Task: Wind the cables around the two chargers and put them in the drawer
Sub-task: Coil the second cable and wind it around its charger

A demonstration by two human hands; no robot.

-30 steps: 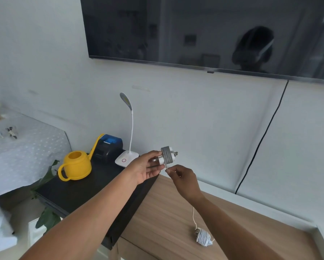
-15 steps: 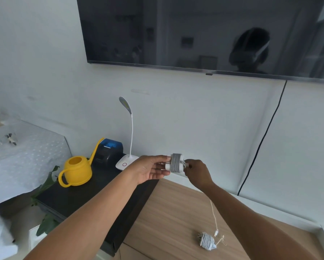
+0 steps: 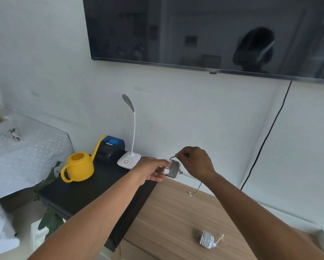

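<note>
— Since half a second ago the right hand (image 3: 195, 162) has climbed above the held charger (image 3: 173, 168), pinching a cable loop (image 3: 173, 157).
— And the left hand (image 3: 153, 169)?
— Curled round the charger's left end, over the wooden top (image 3: 166, 212). Coils hide its body, and the cable tail (image 3: 195, 191) partly vanishes behind the right wrist.
— And the other charger (image 3: 206, 239)?
— Wound, lying on the wood, near right. What's inside the watering can (image 3: 78, 168) is unseen.

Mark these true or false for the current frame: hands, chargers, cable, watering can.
1. The left hand holds a charger wrapped in cable. True.
2. The right hand lies flat on the wooden top. False: it pinches the cable just above that charger.
3. A second wound charger lies on the wooden top. True.
4. The watering can is red. False: it is yellow.
</note>
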